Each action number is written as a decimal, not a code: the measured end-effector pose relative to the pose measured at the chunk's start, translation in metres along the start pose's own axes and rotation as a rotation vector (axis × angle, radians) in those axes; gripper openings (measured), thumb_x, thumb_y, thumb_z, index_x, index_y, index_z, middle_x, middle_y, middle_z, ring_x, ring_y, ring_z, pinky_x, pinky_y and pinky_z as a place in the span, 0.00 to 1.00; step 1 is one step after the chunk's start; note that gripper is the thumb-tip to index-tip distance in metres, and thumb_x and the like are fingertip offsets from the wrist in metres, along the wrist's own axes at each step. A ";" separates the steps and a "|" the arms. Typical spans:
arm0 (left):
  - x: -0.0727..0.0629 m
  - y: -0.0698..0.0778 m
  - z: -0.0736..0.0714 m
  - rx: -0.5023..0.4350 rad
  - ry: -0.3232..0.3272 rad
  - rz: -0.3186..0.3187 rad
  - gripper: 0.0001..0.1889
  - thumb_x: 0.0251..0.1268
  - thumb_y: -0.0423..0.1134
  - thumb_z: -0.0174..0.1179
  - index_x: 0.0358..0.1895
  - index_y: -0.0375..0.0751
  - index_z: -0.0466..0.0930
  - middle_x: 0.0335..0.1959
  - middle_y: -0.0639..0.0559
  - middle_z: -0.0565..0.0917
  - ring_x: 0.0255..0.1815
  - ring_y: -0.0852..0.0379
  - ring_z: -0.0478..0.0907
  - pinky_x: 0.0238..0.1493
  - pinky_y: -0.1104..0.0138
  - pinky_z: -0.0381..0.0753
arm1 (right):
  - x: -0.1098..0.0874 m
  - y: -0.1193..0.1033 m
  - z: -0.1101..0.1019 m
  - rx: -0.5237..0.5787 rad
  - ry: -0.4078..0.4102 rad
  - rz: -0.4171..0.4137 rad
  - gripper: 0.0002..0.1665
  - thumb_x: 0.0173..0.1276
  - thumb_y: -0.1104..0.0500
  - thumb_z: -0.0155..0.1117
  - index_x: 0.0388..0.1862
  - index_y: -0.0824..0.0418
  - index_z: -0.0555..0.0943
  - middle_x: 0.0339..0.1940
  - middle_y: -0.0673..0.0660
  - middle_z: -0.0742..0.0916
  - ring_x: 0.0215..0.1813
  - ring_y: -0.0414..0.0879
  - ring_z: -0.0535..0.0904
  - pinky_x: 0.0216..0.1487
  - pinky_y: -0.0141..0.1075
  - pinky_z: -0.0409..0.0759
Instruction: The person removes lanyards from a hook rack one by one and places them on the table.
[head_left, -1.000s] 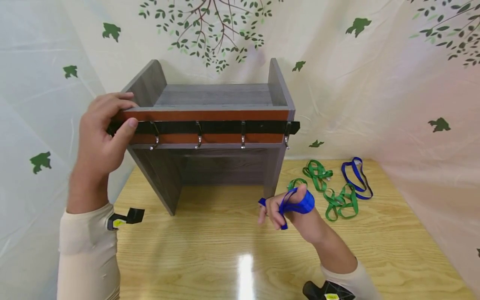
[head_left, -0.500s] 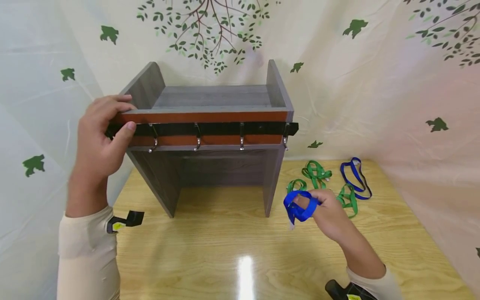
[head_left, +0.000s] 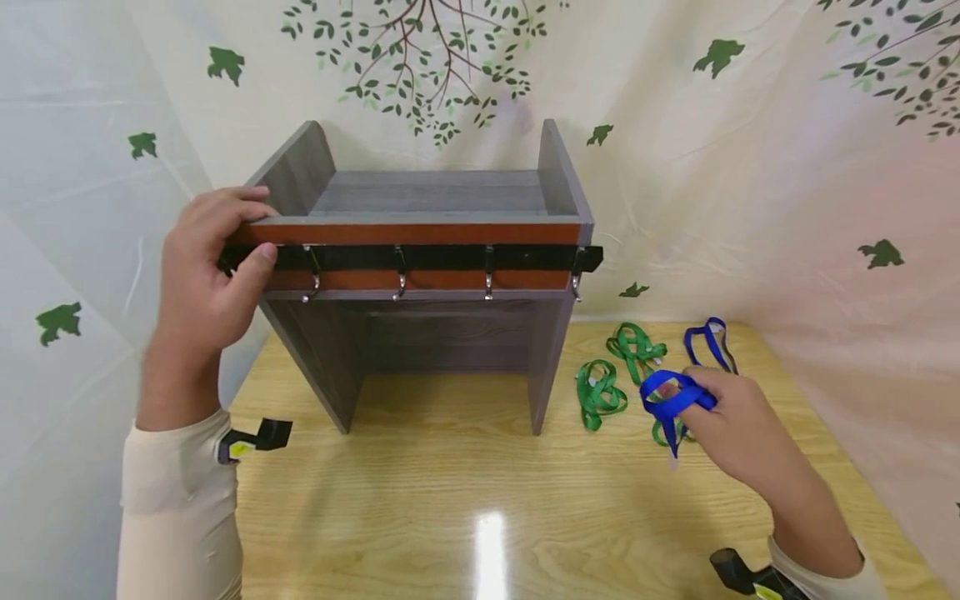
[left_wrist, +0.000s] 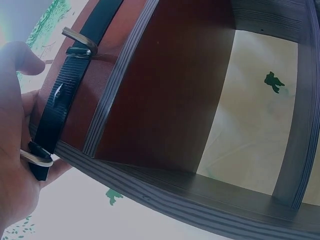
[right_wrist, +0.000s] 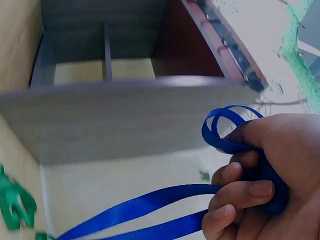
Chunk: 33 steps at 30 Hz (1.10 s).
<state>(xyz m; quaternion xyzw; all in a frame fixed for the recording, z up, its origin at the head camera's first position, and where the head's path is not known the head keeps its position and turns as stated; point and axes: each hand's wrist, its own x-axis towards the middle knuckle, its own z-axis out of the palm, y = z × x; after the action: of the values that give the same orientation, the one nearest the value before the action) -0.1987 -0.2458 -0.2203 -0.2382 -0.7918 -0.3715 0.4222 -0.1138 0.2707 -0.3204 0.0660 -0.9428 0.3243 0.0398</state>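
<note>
My left hand (head_left: 206, 267) grips the left end of a grey wooden shelf unit (head_left: 431, 190), fingers over the top edge and thumb on the front. Under that thumb runs a black hook rail (head_left: 442, 257) with several metal hooks, mounted across a reddish-brown band. Over the table's right side, my right hand (head_left: 753, 433) holds a bunched blue ribbon lanyard (head_left: 675, 406). In the right wrist view the fingers are curled round the blue ribbon (right_wrist: 225, 142); a loop stands out by the thumb and two strands run to the lower left. All the hooks in the head view are bare.
Green ribbon lanyards (head_left: 600, 398) lie on the wooden table (head_left: 420, 500) right of the shelf, one partly hidden by my right hand's ribbon. Another blue lanyard (head_left: 707, 340) lies behind that hand. A cloth backdrop (head_left: 675, 167) with printed leaves hangs behind.
My right hand has moved right with the blue lanyard, from beside the shelf's right leg to over the lanyards on the table. My left hand has stayed on the shelf.
</note>
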 end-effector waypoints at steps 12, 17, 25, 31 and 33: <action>0.000 0.000 0.001 0.005 0.007 -0.009 0.20 0.58 0.40 0.57 0.46 0.28 0.87 0.52 0.85 0.82 0.64 0.76 0.76 0.68 0.73 0.68 | -0.001 0.053 -0.033 -0.124 -0.019 0.110 0.22 0.83 0.51 0.51 0.53 0.69 0.83 0.25 0.56 0.79 0.23 0.42 0.67 0.24 0.34 0.65; 0.000 0.000 0.001 0.010 0.003 -0.005 0.20 0.58 0.40 0.58 0.46 0.28 0.87 0.52 0.85 0.81 0.64 0.76 0.75 0.68 0.74 0.68 | 0.003 0.078 -0.040 -0.146 -0.024 0.154 0.23 0.84 0.52 0.49 0.49 0.71 0.82 0.23 0.53 0.75 0.22 0.42 0.65 0.24 0.35 0.63; 0.000 0.000 0.002 0.015 0.002 -0.006 0.19 0.59 0.40 0.57 0.46 0.29 0.87 0.52 0.83 0.82 0.64 0.75 0.75 0.68 0.74 0.68 | 0.010 0.117 -0.044 -0.068 0.010 0.149 0.22 0.83 0.54 0.50 0.42 0.72 0.82 0.21 0.51 0.76 0.20 0.41 0.62 0.23 0.36 0.60; -0.001 -0.001 0.001 0.042 -0.012 -0.002 0.20 0.60 0.42 0.58 0.47 0.30 0.87 0.51 0.49 0.90 0.65 0.73 0.76 0.69 0.73 0.68 | 0.013 0.149 -0.040 0.071 -0.060 0.166 0.24 0.86 0.53 0.47 0.31 0.66 0.76 0.17 0.49 0.76 0.18 0.44 0.63 0.22 0.39 0.61; -0.001 -0.001 0.001 0.047 -0.017 0.000 0.20 0.60 0.42 0.58 0.47 0.30 0.87 0.51 0.37 0.89 0.66 0.72 0.76 0.69 0.74 0.67 | 0.012 0.160 -0.039 0.101 -0.108 0.196 0.22 0.86 0.55 0.43 0.34 0.66 0.75 0.18 0.49 0.76 0.19 0.45 0.65 0.23 0.39 0.63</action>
<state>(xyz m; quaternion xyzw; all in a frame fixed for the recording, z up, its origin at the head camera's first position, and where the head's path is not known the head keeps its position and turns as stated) -0.1993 -0.2455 -0.2222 -0.2315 -0.8040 -0.3506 0.4208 -0.1488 0.4189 -0.3853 -0.0073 -0.9280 0.3697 -0.0465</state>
